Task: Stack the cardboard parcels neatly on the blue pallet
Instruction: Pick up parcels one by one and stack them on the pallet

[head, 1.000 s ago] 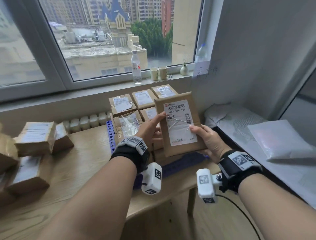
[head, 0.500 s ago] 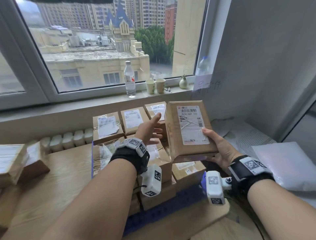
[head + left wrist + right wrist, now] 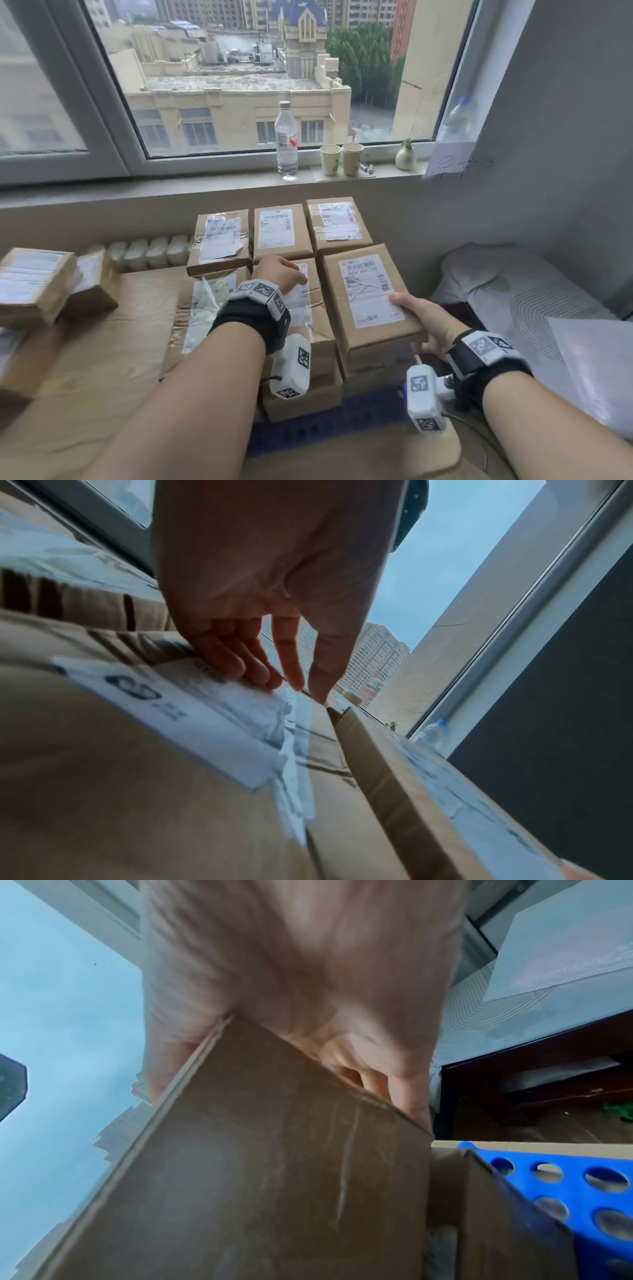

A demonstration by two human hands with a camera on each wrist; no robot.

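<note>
Several brown cardboard parcels with white labels sit stacked on the blue pallet (image 3: 329,425) on the wooden table. My right hand (image 3: 416,317) grips a labelled parcel (image 3: 370,294) by its near right corner, thumb on top and fingers underneath, at the front right of the stack (image 3: 284,236). In the right wrist view the parcel (image 3: 257,1164) fills the frame below my right hand (image 3: 308,1042), beside the pallet (image 3: 565,1177). My left hand (image 3: 279,272) lies with straight fingers on the middle parcel (image 3: 308,308). The left wrist view shows its fingertips (image 3: 257,669) touching that parcel's label (image 3: 205,715).
More loose parcels (image 3: 37,284) lie on the table at the left. A water bottle (image 3: 286,140), two paper cups (image 3: 340,159) and a small vase (image 3: 406,157) stand on the windowsill. White bedding (image 3: 534,301) and a white sheet lie at the right.
The parcel has come down from an upright hold to lie nearly flat at the stack's front right. My left hand has let go of it and moved onto the middle parcel.
</note>
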